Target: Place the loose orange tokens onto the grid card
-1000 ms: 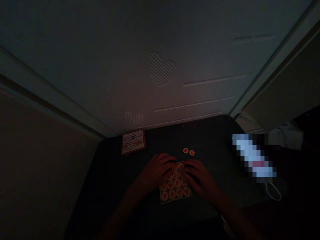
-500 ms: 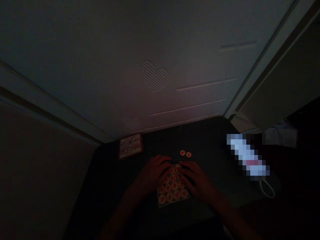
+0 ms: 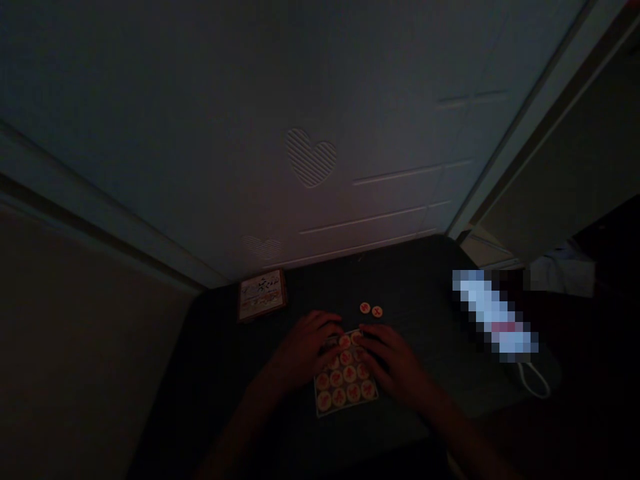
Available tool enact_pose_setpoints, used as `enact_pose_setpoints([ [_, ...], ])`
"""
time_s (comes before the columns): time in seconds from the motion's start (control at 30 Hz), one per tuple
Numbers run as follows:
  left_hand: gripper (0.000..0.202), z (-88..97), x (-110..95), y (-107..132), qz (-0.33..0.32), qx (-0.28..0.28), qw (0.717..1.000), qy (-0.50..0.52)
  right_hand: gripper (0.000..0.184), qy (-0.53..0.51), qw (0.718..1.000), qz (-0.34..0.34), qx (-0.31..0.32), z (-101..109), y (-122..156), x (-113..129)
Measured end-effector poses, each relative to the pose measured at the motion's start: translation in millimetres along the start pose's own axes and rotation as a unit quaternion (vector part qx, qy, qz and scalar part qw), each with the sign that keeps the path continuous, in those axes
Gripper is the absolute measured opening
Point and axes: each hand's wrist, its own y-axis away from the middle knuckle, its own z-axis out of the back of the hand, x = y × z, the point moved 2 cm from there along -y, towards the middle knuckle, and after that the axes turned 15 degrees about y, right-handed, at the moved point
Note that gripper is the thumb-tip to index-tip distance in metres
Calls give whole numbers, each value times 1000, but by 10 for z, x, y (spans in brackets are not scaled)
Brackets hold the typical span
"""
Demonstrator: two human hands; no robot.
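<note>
In dim light, a shallow square tray (image 3: 346, 413) holds rows of round xiangqi pieces (image 3: 350, 373) with red characters. My left hand (image 3: 313, 343) lies over the tray's far left part, fingers curved and apart, covering some pieces. From the other side, my right hand (image 3: 393, 357) reaches across the right edge; its spread fingertips rest at the far right pieces. Neither hand shows a piece lifted. Just beyond the tray, two loose xiangqi pieces (image 3: 371, 310) lie side by side on the dark tabletop (image 3: 415, 280).
A flat box (image 3: 263, 295) with a printed lid sits at the table's back left. On the right lies a bright, pixelated oblong object (image 3: 493, 310) with a cord loop (image 3: 535, 381). A pale panel (image 3: 310, 157) with embossed hearts stands behind the table.
The view has tilted very slightly. My left fingers have shifted a little, showing more of a piece in the far row; both hands otherwise stay over the tray.
</note>
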Motion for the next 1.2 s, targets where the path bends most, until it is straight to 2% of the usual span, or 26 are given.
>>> enact_pose_setpoints([
  [0.2,15,56,22,155,-5,-28,999,-19,37,-6,1000,3,-6,-2,-5,-14],
  [0.37,18,4,82,293,-1,-33,999,-41,33,-17,1000,-7,-1,-2,5,-11],
  [0.6,17,-24,60,367,0,-73,997,-38,27,-38,998,-54,-21,131,-6,-86],
  [0.77,18,-7,131,524,-13,-162,987,-2,28,-17,997,-67,-38,292,-94,-333],
  [0.9,29,-51,402,627,28,-269,963,-7,26,11,997,-66,-35,342,-269,-480],
  [1.0,40,-85,584,661,69,-317,945,24,19,26,998,-57,-18,289,-390,-518],
  [1.1,44,-105,627,670,85,-313,945,50,12,46,998,-39,3,205,-447,-529],
  [1.2,43,-119,563,659,80,-262,961,24,10,59,997,-35,19,160,-444,-544],
])
